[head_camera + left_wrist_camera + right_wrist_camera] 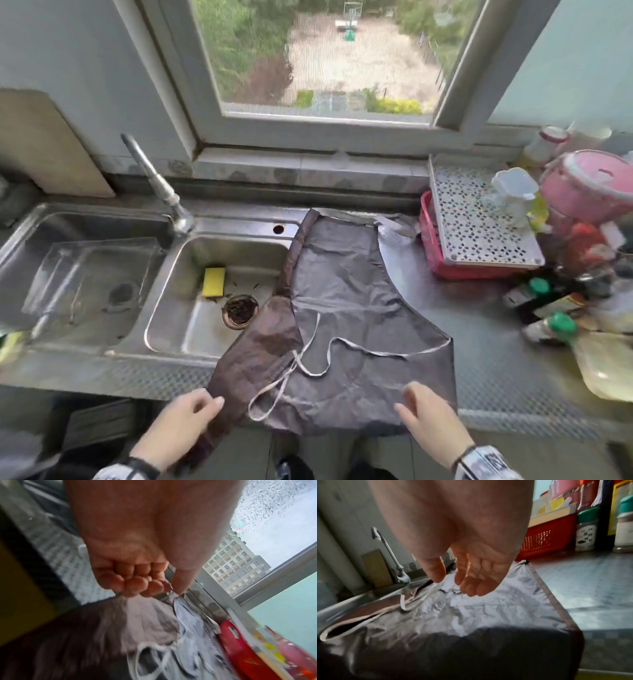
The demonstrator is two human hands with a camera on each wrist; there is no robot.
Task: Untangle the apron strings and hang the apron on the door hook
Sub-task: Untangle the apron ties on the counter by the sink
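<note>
The dark grey apron (342, 291) lies spread flat on the steel counter (496, 359), and its brown folded left flap (267, 346) hangs over the sink's rim. Its white strings (330, 353) lie in loose crossed loops on the near half; they also show in the wrist views (145, 646) (402, 601). My left hand (212, 401) (154, 588) is at the flap's near-left corner with curled fingers, and no cloth shows inside them. My right hand (407, 401) (450, 580) hovers just above the apron's near edge with relaxed fingers, holding nothing. No door hook is in view.
A double sink (171, 260) lies to the left, with a faucet (154, 178), a yellow sponge (214, 281) and a clear tray (92, 274). To the right stand a red basket (431, 253) under a perforated tray (479, 212), a pink container (589, 185) and green-capped bottles (548, 325). A window is behind.
</note>
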